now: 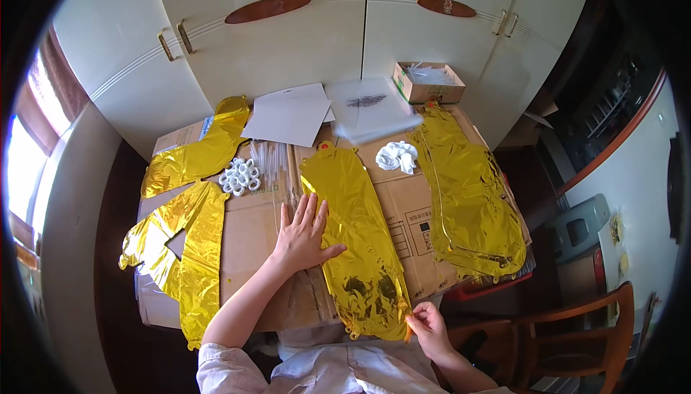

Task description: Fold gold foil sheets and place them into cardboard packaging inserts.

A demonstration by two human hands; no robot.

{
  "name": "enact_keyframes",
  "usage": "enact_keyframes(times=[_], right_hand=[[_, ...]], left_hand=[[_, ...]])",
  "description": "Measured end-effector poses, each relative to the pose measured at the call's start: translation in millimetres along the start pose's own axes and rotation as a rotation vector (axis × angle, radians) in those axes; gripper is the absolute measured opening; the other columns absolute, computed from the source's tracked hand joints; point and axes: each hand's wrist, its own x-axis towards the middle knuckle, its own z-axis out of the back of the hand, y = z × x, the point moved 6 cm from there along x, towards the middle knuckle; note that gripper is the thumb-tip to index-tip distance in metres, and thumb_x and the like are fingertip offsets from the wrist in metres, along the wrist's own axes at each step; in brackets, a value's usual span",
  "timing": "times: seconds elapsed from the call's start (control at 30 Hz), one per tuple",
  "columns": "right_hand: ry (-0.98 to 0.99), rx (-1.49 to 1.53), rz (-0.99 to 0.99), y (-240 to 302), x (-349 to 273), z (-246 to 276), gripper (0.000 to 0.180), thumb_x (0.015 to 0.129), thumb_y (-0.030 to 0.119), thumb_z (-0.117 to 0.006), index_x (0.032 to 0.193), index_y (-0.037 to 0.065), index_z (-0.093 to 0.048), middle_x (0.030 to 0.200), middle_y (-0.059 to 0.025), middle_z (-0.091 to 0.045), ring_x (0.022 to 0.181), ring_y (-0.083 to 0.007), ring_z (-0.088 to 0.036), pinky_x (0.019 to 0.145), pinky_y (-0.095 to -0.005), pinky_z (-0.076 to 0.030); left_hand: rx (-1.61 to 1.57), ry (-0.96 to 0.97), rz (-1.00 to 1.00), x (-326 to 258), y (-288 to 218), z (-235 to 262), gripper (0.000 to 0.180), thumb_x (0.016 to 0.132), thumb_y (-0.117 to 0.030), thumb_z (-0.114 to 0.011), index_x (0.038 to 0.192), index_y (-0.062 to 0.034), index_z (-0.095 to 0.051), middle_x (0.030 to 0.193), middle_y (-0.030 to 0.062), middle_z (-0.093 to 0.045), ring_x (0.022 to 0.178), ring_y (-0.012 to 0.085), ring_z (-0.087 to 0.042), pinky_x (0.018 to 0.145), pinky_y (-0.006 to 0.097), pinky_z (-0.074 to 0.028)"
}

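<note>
Gold foil: a flat balloon [356, 210], in the middle of flattened cardboard [389, 196], runs from near a crumpled white tissue [396, 157] at the far side to the near edge. Seen from the room, the hands are well apart. The left hand [302, 241], fingers spread, rests over the balloon's left edge and grips nothing; the right hand [430, 329] pinches the near right corner between thumb and fingers, where a bit of orange shows, too small to identify. For good handling, the left hand should press broadly and lightly, since thin film probably creases under a hard fingertip. The right hand should work the corner gently, low and in line with the balloon's length; a sharp tug could stretch or split the seam. The near end, at the cardboard's edge, may slip if the left hand lifts early. White rings [240, 176] and clear tubes [272, 158], far left, are best left undisturbed.
</note>
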Motion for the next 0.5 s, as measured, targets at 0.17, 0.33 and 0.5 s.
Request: enact_keyframes(times=[0.17,0.33,0.5], right_hand=[[0.002,0.017,0.065,7,3,-6,0.016,0.093,0.003,-0.061,0.102,0.005,-0.048,0.081,0.0002,-0.058,0.068,-0.0022,-0.052,0.060,-0.0167,-0.042],[0.000,-0.056,0.109,9,9,-6,0.016,0.093,0.003,-0.062,0.102,0.004,-0.048,0.082,-0.0006,-0.059,0.069,-0.0021,-0.053,0.061,-0.0170,-0.043],[0.036,-0.122,0.084,15,14,-8,0.017,0.093,0.004,-0.061,0.105,0.003,-0.049,0.084,-0.0010,-0.059,0.069,-0.0024,-0.053,0.061,-0.0174,-0.043]], left_hand=[[0.020,-0.015,0.015,1,3,1,0.103,0.080,-0.075,-0.051,0.149,-0.0016,-0.030,0.153,0.0250,-0.027,0.145,0.0374,-0.021,0.112,0.065,-0.013],[-0.002,-0.021,0.015,2,8,-1,0.103,0.079,-0.075,-0.050,0.149,-0.0024,-0.030,0.153,0.0247,-0.027,0.145,0.0374,-0.020,0.113,0.063,-0.013],[-0.003,-0.006,0.014,4,11,5,0.100,0.082,-0.073,-0.049,0.149,-0.0024,-0.030,0.153,0.0245,-0.027,0.146,0.0365,-0.020,0.113,0.063,-0.014]])
